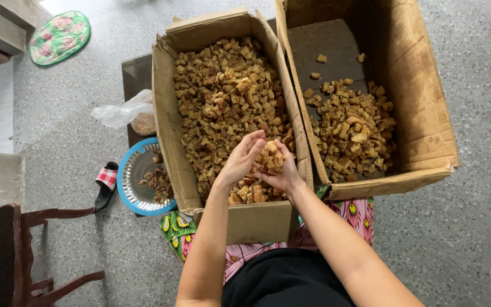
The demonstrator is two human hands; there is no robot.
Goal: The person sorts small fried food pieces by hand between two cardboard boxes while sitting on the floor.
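my left hand [241,160] and right hand [279,170] cupped together, holding brown chunks [270,160] over fuller box [166,113]; emptier box [427,113] lies rightward, nearer right hand.

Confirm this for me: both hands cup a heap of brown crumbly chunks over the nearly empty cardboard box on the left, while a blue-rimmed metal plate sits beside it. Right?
Not quite. The head view shows the left hand and right hand cupping brown crumbly chunks over the left cardboard box, but that box is nearly full. The blue-rimmed metal plate does sit beside it.
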